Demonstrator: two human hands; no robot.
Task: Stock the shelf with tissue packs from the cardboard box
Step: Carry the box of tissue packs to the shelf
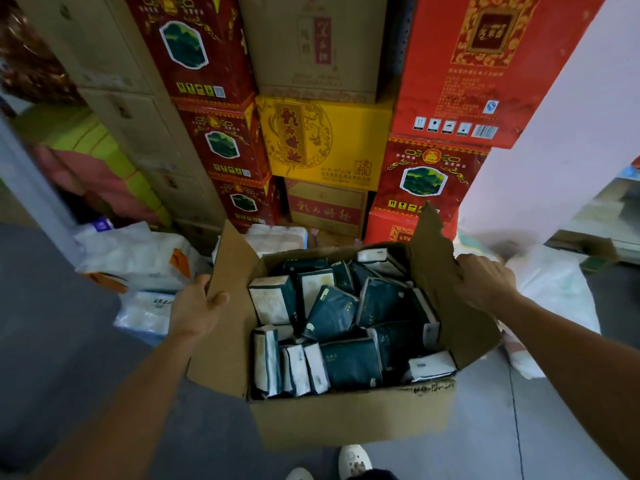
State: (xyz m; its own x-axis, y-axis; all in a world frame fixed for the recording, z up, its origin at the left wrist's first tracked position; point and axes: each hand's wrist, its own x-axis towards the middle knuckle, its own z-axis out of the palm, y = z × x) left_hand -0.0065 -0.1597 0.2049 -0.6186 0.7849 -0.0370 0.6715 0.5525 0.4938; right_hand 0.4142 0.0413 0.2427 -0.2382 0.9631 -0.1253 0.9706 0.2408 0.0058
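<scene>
An open cardboard box (349, 417) is held up in front of me above the grey floor. Several dark green and white tissue packs (349, 362) lie jumbled inside it. My left hand (195, 306) grips the box's left flap, thumb on the inner face. My right hand (485, 282) grips the torn right flap from outside, fingers curled over its edge. No shelf is plainly visible; a pale shelf-like unit shows blurred at the far right edge.
A wall of stacked red, yellow (325, 143) and brown cartons stands straight ahead. White plastic bags of paper goods (138, 258) lie on the floor at left, another white bag (554, 289) at right. A pale pillar (571, 133) rises at right. My shoe (355, 460) is below the box.
</scene>
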